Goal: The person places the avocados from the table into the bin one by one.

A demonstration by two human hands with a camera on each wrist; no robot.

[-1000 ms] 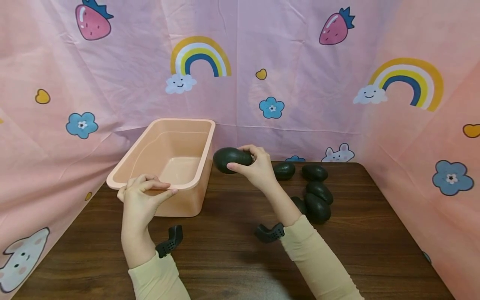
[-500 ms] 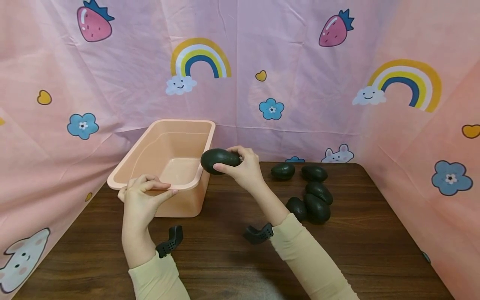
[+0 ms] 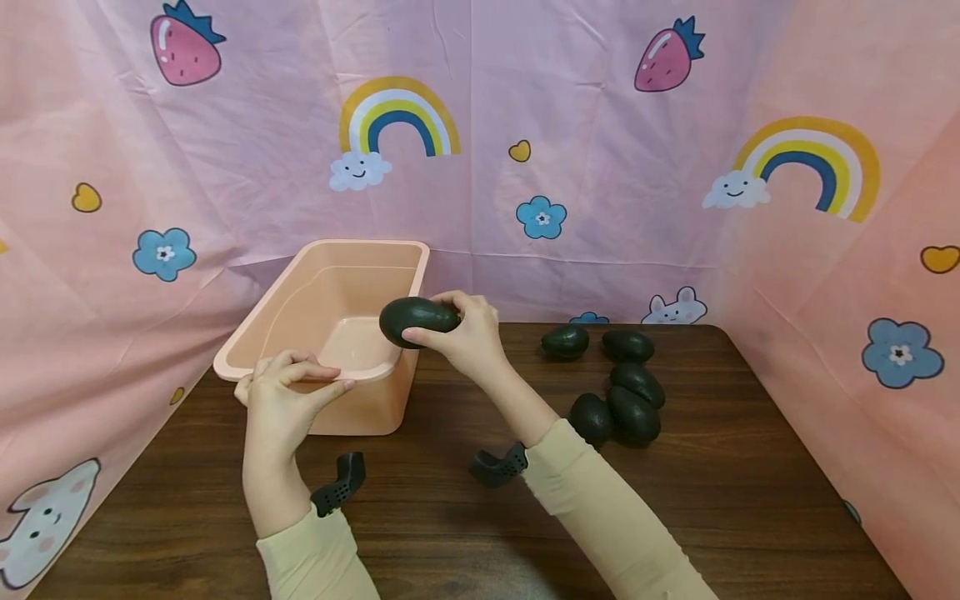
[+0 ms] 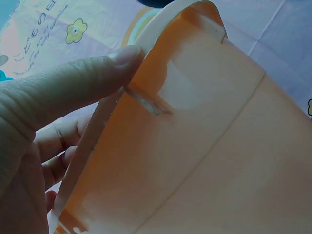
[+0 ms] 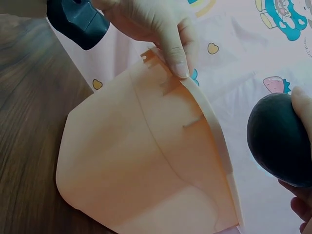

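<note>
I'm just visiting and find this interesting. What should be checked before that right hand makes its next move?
1. Dark green fruit held by the right hand: ok, thumb and fingers grip it.
2. Bin upright: ok, it stands on the table, opening upward.
3. Left hand steadying the bin: ok, it pinches the near rim.
4. Held fruit wholly over the opening: not ok, in the head view it overlaps the right rim.
5. Fruit's height above the rim: cannot tell.
6. Five other fruits apart from the bin: ok, on the table to its right.
</note>
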